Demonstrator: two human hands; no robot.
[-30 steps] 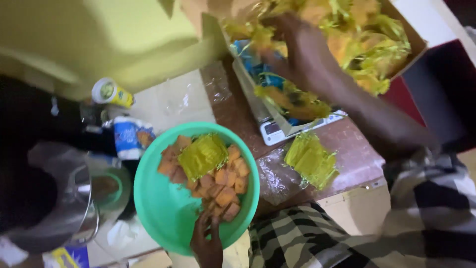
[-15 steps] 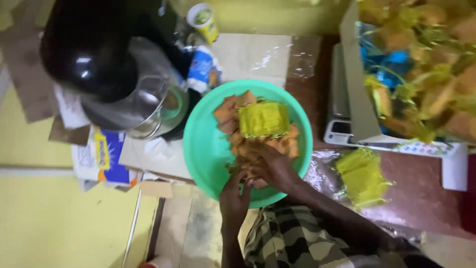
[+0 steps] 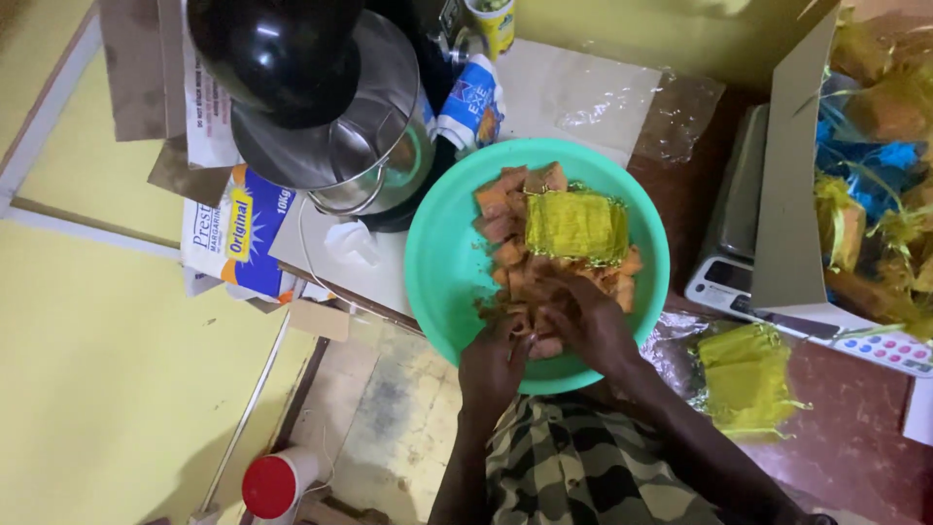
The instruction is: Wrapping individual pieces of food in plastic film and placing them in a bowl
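A green plastic bowl (image 3: 442, 262) sits on the table edge, holding several orange-brown fried snack pieces (image 3: 505, 233) and a small yellow mesh bag (image 3: 575, 226) lying on top. My left hand (image 3: 494, 365) reaches into the bowl's near side, fingers among the pieces. My right hand (image 3: 583, 321) lies beside it, fingers curled down over the snack pieces. Both hands touch the pieces; whether either grips any is hidden by the fingers.
A stand mixer with a steel bowl (image 3: 364, 146) stands left of the green bowl. A stack of yellow mesh bags (image 3: 743, 379) lies at right, beside a scale (image 3: 739, 262) carrying a cardboard box (image 3: 792, 185) of packed bags. A red-capped container (image 3: 277, 484) stands on the floor.
The view swung from the box at right to the bowl. My right hand left the box and came down into the bowl next to my left hand.
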